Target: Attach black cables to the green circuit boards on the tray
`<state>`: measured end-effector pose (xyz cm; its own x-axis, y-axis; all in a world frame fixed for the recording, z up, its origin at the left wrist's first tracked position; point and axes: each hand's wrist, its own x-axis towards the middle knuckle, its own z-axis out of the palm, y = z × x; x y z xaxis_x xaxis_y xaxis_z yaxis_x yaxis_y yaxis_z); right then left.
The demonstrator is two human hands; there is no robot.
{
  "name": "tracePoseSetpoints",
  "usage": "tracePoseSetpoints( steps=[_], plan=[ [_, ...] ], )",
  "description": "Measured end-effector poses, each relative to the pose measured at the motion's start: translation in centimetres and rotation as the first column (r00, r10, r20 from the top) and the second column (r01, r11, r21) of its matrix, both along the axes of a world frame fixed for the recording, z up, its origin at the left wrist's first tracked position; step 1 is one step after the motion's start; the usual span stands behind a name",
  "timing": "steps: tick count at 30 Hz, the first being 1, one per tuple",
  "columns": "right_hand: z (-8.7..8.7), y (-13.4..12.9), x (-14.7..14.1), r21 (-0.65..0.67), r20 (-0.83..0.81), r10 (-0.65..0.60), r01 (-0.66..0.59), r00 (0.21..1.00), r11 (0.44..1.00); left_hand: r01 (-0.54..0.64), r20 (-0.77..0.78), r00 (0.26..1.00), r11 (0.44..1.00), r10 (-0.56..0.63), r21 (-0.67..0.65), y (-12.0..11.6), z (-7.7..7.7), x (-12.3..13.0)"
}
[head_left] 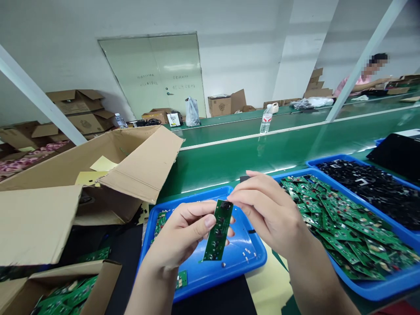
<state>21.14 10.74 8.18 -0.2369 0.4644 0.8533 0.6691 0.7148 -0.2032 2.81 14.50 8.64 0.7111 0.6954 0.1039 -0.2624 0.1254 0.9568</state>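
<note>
My left hand (190,234) grips a narrow green circuit board (217,236) by its long edge, thumb on the front. The board stands tilted over a blue tray (210,282), with a black connector at its top end and several small black parts down its face. Right at the board's top corner, my right hand (269,205) has its thumb and fingers pinched together. What lies between those fingertips is hidden. A small black piece (244,178) shows behind the right fingers; I cannot tell whether they hold it. Small white bits (249,253) lie in the tray.
On the right stand a blue bin of circuit boards (348,227) and one of black parts (370,183). An open cardboard box (138,170) stands left, above a smaller box of boards (110,280). Farther back are a water bottle (266,119) and a person (357,83).
</note>
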Motion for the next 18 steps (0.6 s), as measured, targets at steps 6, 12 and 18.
tracePoseSetpoints(
  steps=[6, 12, 18],
  plan=[
    [0.03, -0.04, 0.06, 0.04, 0.02, 0.002, -0.003, 1.0, 0.999, 0.095, 0.005, 0.995, 0.992, -0.095, -0.084, 0.02, -0.14, -0.07],
    [-0.16, 0.3, -0.2, -0.024, -0.001, 0.071, -0.071, 0.998, 0.997, 0.029, -0.064, 0.998, 1.0, -0.028, 0.007, 0.17, -0.13, -0.4],
    [-0.04, -0.07, -0.26, -0.016, -0.279, 0.218, -0.231, 0.935, 0.973, -0.184, -0.209, 0.938, 0.908, 0.276, 0.376, 0.15, -0.59, 0.01]
  ],
)
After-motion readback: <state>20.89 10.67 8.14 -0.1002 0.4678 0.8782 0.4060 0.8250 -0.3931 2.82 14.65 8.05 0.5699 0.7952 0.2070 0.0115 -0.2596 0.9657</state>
